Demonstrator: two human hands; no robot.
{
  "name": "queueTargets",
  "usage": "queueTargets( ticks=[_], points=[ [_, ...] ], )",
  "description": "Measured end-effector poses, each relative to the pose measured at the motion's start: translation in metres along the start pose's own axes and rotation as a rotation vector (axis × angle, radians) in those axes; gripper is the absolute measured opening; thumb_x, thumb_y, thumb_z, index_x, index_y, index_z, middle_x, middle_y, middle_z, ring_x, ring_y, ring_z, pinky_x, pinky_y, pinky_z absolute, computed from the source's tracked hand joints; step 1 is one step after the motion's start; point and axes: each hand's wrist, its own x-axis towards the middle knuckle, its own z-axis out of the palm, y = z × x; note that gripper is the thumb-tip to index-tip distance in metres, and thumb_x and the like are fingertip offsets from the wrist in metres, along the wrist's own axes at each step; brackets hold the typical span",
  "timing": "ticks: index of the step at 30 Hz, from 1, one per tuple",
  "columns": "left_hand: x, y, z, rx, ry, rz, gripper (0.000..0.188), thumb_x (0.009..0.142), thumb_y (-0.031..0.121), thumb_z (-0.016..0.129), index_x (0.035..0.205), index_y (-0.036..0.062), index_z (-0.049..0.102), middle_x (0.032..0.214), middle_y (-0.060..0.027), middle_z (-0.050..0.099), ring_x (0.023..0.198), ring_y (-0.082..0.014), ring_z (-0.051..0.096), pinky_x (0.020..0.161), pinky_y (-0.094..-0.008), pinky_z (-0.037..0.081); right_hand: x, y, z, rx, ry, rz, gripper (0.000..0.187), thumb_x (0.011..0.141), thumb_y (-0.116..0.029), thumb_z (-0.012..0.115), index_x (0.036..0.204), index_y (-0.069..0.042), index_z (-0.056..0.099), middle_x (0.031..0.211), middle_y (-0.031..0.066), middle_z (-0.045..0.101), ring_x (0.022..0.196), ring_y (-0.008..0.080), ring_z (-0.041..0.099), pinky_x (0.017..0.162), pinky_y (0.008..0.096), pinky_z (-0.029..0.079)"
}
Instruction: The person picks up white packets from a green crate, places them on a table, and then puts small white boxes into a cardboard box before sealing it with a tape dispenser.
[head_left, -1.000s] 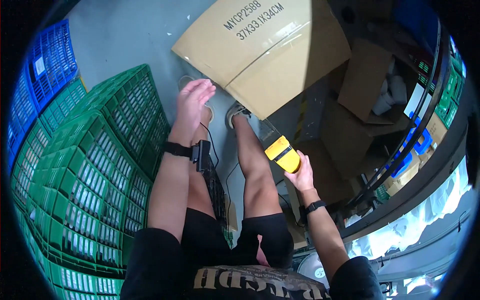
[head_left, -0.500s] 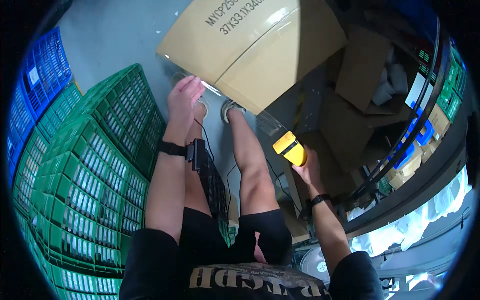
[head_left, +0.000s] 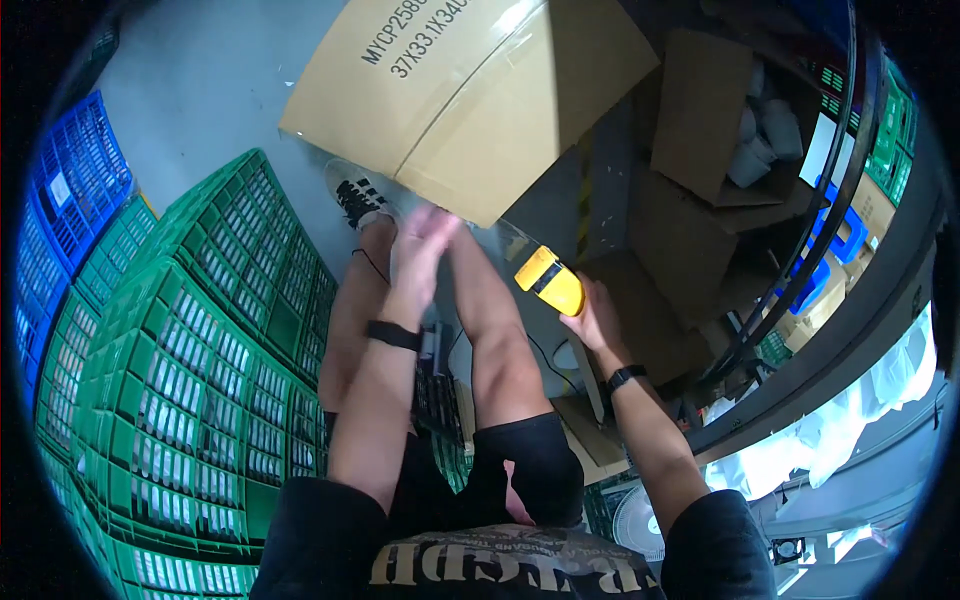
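Note:
A large brown cardboard carton [head_left: 440, 95] lies ahead of me, with clear tape along the seam of its top face. My right hand [head_left: 597, 318] is wrapped round a yellow tape dispenser [head_left: 552, 282], just off the carton's near right corner. A thin strip of clear tape seems to run from the dispenser toward that corner. Close to the carton's near edge is my left hand [head_left: 424, 245], its fingers smeared by motion. Whether it touches the carton or the tape I cannot tell.
Stacked green plastic crates [head_left: 190, 380] rise along my left, with blue crates [head_left: 80, 190] beyond. At the right, an open cardboard box [head_left: 705, 120] holds white cups [head_left: 770, 135], near a dark curved rail [head_left: 835, 190]. A round fan [head_left: 638, 522] stands low at the right.
My left hand has moved right and slightly lower along the carton's near edge. The tape dispenser, in my right hand, appears slightly further left, as the whole view has shifted.

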Motion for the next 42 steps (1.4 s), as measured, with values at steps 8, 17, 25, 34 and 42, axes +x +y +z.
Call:
queueTargets(
  ticks=[8, 17, 25, 34, 42],
  points=[
    [-0.009, -0.053, 0.039, 0.071, 0.031, -0.058, 0.023, 0.080, 0.003, 0.074, 0.100, 0.0011, 0.063, 0.098, -0.0050, 0.066, 0.091, -0.0110, 0.061, 0.085, -0.0240, 0.048, 0.030, -0.014, 0.013, -0.135, 0.012, 0.000, 0.082, 0.066, -0.016, 0.083, 0.135, -0.006, 0.042, 0.116, 0.0198, 0.057, 0.109, 0.0381, 0.054, 0.091, 0.0445, 0.046],
    [0.012, -0.067, 0.033, 0.199, 0.119, 0.120, 0.016, 0.077, 0.000, 0.077, 0.086, 0.0011, 0.063, 0.082, -0.0042, 0.067, 0.075, -0.0099, 0.062, 0.072, -0.0206, 0.050, 0.073, -0.065, 0.002, -0.345, -0.157, 0.153, 0.084, 0.064, -0.021, 0.084, 0.134, -0.006, 0.040, 0.105, 0.0229, 0.059, 0.098, 0.0381, 0.061, 0.089, 0.0434, 0.048],
    [0.014, -0.067, 0.037, 0.367, 0.150, 0.254, 0.016, 0.076, 0.000, 0.077, 0.079, 0.0034, 0.062, 0.076, 0.0000, 0.064, 0.068, -0.0058, 0.055, 0.067, -0.0195, 0.046, 0.107, -0.091, 0.016, -0.494, -0.218, 0.235, 0.068, 0.076, -0.022, 0.072, 0.133, -0.006, 0.038, 0.105, 0.0203, 0.062, 0.099, 0.0331, 0.064, 0.085, 0.0406, 0.051],
    [0.016, -0.070, 0.046, 0.335, 0.187, 0.299, 0.016, 0.074, 0.001, 0.078, 0.077, 0.0029, 0.062, 0.077, -0.0022, 0.066, 0.071, -0.0083, 0.059, 0.070, -0.0232, 0.049, 0.145, -0.101, 0.026, -0.480, -0.376, 0.456, 0.064, 0.081, -0.025, 0.070, 0.132, -0.002, 0.038, 0.120, 0.0172, 0.062, 0.110, 0.0284, 0.063, 0.088, 0.0408, 0.051],
    [0.014, -0.071, 0.041, 0.534, 0.255, 0.403, 0.020, 0.072, 0.000, 0.077, 0.085, 0.0003, 0.063, 0.084, -0.0032, 0.066, 0.077, -0.0114, 0.060, 0.074, -0.0238, 0.048, 0.124, -0.060, 0.008, -0.323, -0.293, 0.419, 0.078, 0.066, -0.041, 0.083, 0.128, -0.003, 0.053, 0.123, 0.0141, 0.062, 0.112, 0.0275, 0.062, 0.096, 0.0351, 0.050]
  ],
)
